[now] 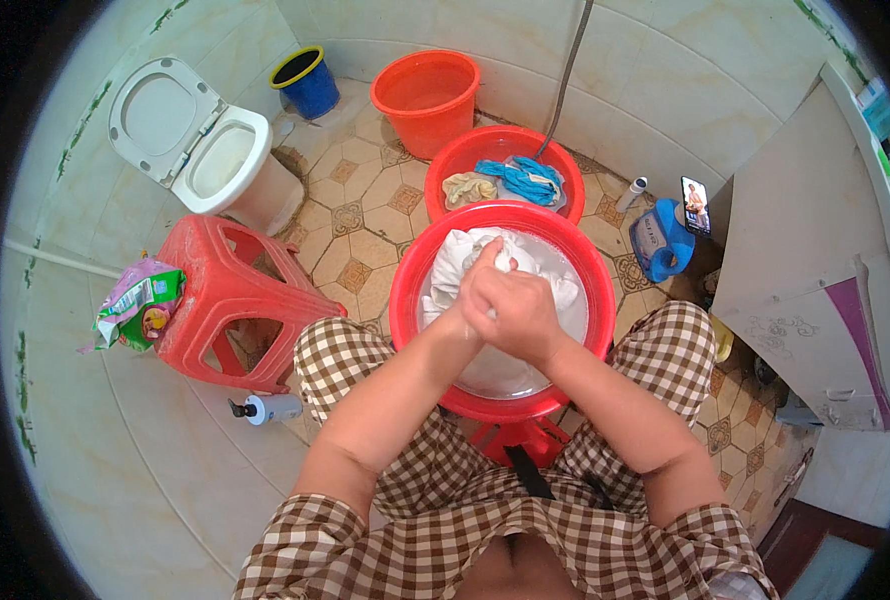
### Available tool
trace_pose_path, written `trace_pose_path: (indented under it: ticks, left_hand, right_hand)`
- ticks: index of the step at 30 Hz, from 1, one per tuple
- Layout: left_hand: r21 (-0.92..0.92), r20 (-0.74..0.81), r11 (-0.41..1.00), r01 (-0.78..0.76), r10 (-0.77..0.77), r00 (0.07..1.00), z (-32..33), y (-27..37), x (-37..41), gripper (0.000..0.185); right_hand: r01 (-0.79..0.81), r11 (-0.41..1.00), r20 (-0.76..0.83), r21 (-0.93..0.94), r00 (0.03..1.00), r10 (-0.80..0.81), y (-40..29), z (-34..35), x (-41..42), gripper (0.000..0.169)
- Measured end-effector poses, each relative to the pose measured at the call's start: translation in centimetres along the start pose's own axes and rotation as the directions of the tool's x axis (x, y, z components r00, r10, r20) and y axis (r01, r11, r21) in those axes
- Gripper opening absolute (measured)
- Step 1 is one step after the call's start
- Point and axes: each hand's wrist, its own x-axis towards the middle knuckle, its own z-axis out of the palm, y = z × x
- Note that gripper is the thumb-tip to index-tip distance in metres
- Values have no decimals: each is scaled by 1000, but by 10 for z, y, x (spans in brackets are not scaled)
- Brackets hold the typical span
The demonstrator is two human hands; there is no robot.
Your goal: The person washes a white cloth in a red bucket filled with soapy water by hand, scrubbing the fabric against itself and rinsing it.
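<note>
Between my knees stands a red plastic basin [602,330] of cloudy, soapy water. A wet white cloth garment [452,262] is bunched in its far half, partly out of the water. Over it my left hand [478,289] and my right hand [523,307] are pressed together, with bits of white fabric showing between them. Both appear closed on the cloth; the fingers partly hide the grip. Just beyond, a second red basin [445,161] holds a bundle of blue cloth [527,180] and a beige cloth [469,190].
A red plastic stool [227,300] on the left bears a detergent bag [141,304]; a pump bottle [268,409] lies nearby. Farther off are a toilet [223,157], a blue bin [310,86] and an orange bucket [426,112]. A blue jug [658,240], phone [695,205] and cabinet [797,262] are right.
</note>
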Motion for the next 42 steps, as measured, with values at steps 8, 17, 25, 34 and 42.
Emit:
trace_pose_path:
  ticks: [8,17,25,34,42]
  left_hand:
    - [-249,241,940,235,-175,955,-3,-17,20,36]
    - [-140,115,952,272,-257,960,-58,1,71,36]
    - [-202,177,964,173,-137,975,-76,-32,100,30]
    - [-296,264,935,195,-116,958,-11,-20,25,33]
    - [-286,272,934,213,-134,953,-21,-8,29,33]
  right_hand:
    - [-527,843,-109,108,837,537,53,-12,11,27]
    - [-114,991,6,70,994,114,-4,2,-6,23]
    - [-152,987,5,54,988,152,4,2,-1,16]
    - [-557,827,-91,69,822,562,60,-4,7,29]
    - [-518,844,-25,137,850,526,46,5,3,27]
